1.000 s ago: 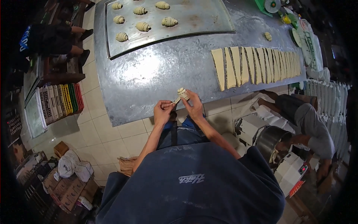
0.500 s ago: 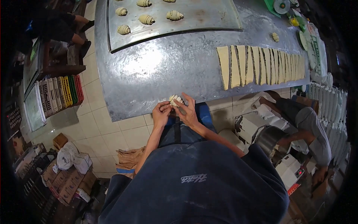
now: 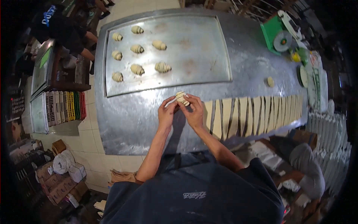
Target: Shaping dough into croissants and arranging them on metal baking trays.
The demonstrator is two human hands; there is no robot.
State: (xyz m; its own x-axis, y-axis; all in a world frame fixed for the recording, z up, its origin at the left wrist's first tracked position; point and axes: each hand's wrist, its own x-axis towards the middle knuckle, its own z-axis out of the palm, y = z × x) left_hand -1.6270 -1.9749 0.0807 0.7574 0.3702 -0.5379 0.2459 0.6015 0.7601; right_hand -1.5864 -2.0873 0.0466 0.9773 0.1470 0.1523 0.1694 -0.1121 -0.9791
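My left hand (image 3: 167,112) and my right hand (image 3: 192,111) pinch a rolled, ridged pastry of pale dough (image 3: 182,98) between their fingertips, just short of a large metal tray (image 3: 197,67). Several similar rolls (image 3: 137,69) lie in rows on the tray's left and middle part. Long tapered dough strips (image 3: 238,115) lie side by side on the steel table (image 3: 123,119) to the right, reaching under or beside my right forearm. A single small roll (image 3: 270,81) sits apart, right of the tray.
A green scale (image 3: 272,35) and white sacks (image 3: 317,86) are at the table's right. A person in black (image 3: 56,26) is at upper left above stacked colored crates (image 3: 69,106). Another person in grey (image 3: 305,171) bends low at lower right. Boxes (image 3: 56,183) lie at lower left.
Both my hands have moved forward from the table's near edge toward the tray with the roll. The short loose tail seen earlier is wound up. The view has shifted, showing more of the tray.
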